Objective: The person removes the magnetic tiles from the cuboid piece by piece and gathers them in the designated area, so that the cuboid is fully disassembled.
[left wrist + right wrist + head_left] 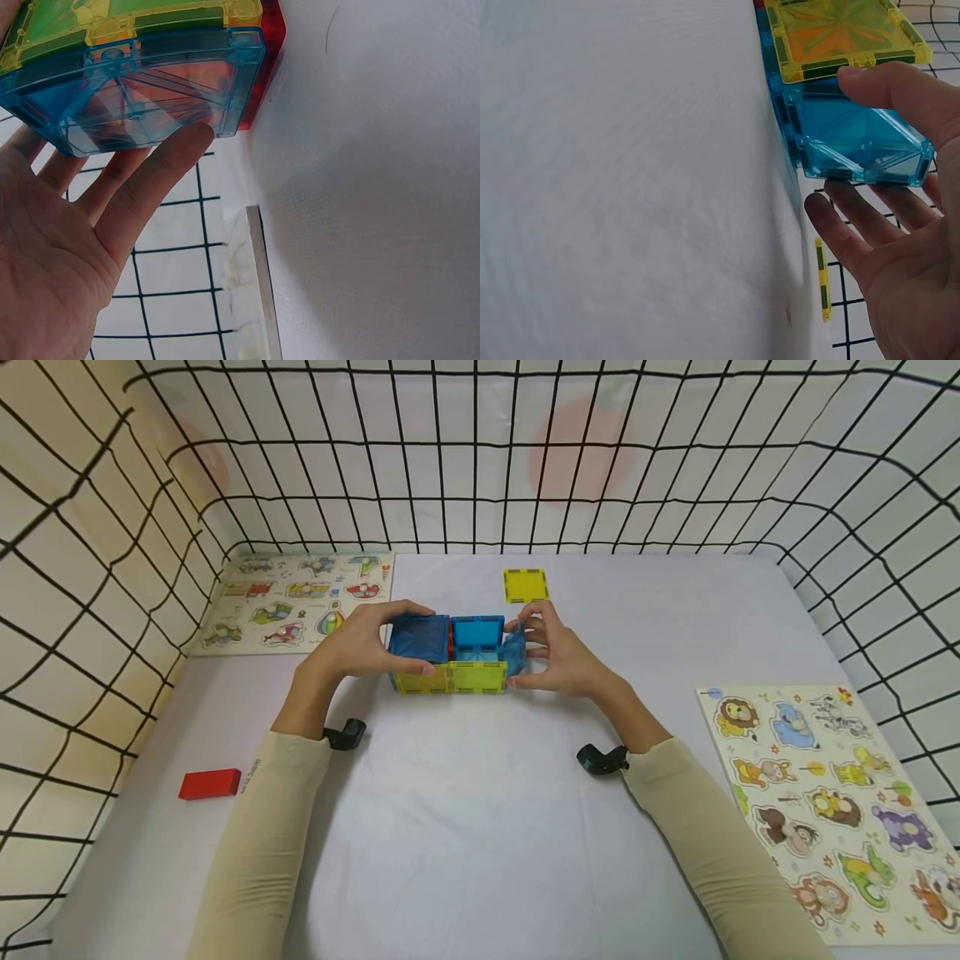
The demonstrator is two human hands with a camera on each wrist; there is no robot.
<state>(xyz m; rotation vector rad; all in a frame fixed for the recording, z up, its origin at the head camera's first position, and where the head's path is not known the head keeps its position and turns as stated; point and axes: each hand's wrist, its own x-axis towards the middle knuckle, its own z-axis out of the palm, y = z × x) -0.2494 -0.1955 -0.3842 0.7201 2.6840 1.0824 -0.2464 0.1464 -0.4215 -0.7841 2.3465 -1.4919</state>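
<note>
A box of see-through magnetic tiles stands on the white cloth in the head view, with yellow tiles (477,677) along its front. A dark blue tile (420,639) covers its left half, while the right half is uncovered and shows blue tiles inside. My left hand (348,643) holds the left end, thumb at the front and fingers behind. At the right end my right hand (566,660) grips a blue tile (513,652) between thumb and fingers. The right wrist view shows this blue tile (862,139) against the box beside a yellow tile (840,30).
Behind the box lies a loose yellow tile (527,586). A vehicle puzzle board (292,602) is at the back left, an animal puzzle board (832,810) at the right. A red block (210,784) lies near the left sleeve. Black wire mesh (480,468) encloses the back and sides.
</note>
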